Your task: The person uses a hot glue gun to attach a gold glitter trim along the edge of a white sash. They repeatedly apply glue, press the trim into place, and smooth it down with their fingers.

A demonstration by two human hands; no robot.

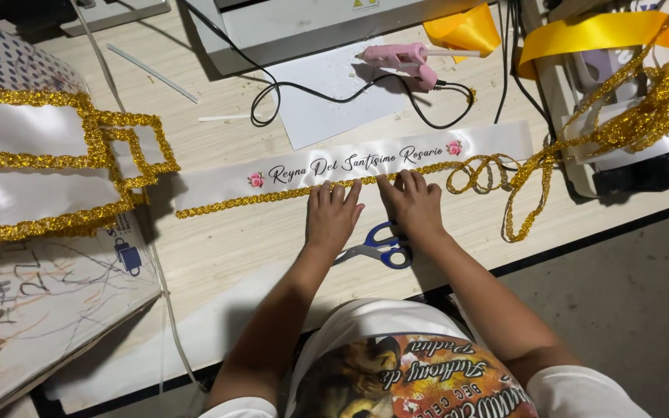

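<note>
Sash (365, 164) across table (226, 248) — scissors (381, 248) in front, glue gun (408, 60) behind, trim (288, 193) along near edge.

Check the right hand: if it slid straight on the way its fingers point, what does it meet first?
Right hand points away across the table; likely the gold glitter trim at its fingertips, then the white sash.

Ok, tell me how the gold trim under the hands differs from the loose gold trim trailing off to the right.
The glued gold trim lies straight and flat along the lower edge of the white sash; the loose gold trim curls in loops on the bare table. The left hand and right hand press the glued stretch; neither touches the loose stretch. Both are the same glittery gold braid, apparently one continuous length.
</note>
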